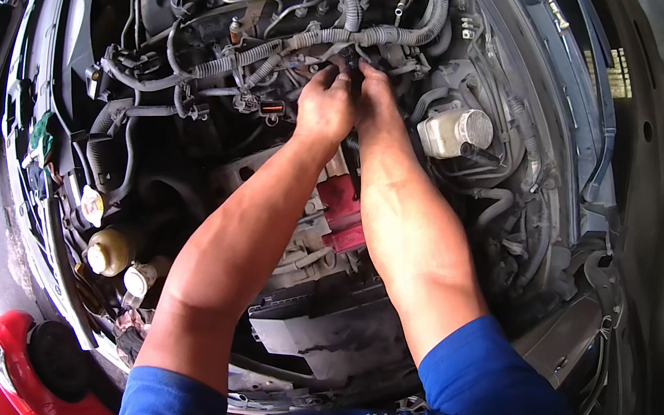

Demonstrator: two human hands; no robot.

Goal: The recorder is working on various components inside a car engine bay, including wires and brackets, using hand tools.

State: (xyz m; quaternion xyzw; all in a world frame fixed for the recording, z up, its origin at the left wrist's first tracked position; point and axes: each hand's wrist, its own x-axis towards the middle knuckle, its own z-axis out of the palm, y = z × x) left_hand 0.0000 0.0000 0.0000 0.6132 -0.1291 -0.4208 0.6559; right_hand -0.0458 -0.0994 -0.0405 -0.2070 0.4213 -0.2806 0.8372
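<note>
Both hands at corrugated hose (324,37); left hand (326,107) and right hand (379,102) just below it; fingers curled on connector, grip unclear; hose runs left-right.

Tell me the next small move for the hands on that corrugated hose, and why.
Probably steady the corrugated hose with the left hand while the right hand works at the fitting beneath it. Both hands already meet there, fingertips tucked under the hose, and the fitting itself is hidden, so feel must guide.
</note>
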